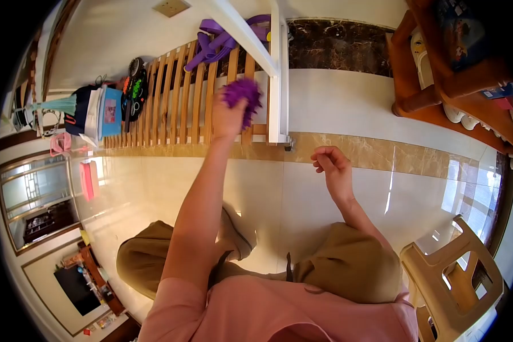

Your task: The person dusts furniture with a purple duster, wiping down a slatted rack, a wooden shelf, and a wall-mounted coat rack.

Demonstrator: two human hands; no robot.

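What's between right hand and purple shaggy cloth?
Head view: the white frame post and tan floor strip lie between the right hand and the purple shaggy cloth.

Purple straps (219, 43) on wooden slats (196, 102)

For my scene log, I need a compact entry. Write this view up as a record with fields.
Left hand: the left hand grips a shaggy purple item
Held item position: over the wooden slats, beside the white frame; contact with the slats unclear
Right hand: the right hand is loosely curled above the floor, nothing visible in it
On the slats: purple straps, a blue box
Nearby: beige stool, lower right of the picture
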